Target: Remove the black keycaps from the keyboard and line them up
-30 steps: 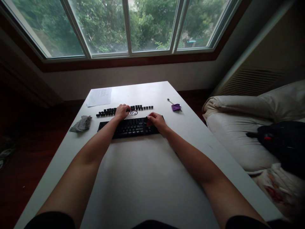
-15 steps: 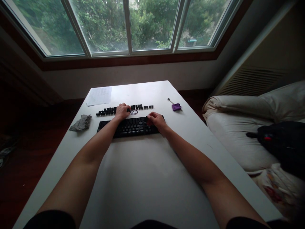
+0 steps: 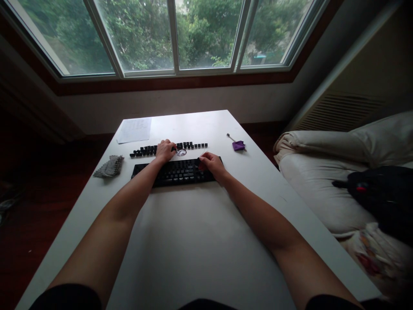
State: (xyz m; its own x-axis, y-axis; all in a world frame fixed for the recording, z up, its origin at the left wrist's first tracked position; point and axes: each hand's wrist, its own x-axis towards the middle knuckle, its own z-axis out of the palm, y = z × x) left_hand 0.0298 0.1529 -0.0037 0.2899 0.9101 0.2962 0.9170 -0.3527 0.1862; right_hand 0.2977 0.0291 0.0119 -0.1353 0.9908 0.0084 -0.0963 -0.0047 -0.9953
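Observation:
A black keyboard (image 3: 176,172) lies across the middle of a white table (image 3: 193,241). Behind it runs a row of loose black keycaps (image 3: 143,151), with a small wire ring tool (image 3: 181,152) beside them. My left hand (image 3: 165,150) rests on that row with its fingers curled over the keycaps; what it pinches is hidden. My right hand (image 3: 209,163) sits on the keyboard's right end, fingers bent in a pinch at a key there.
A sheet of paper (image 3: 134,130) lies at the table's far left, a grey folded cloth (image 3: 110,167) at its left edge, a purple cloth with a small brush (image 3: 238,145) at the right. A white bed (image 3: 335,189) with a black bag (image 3: 383,193) stands to the right.

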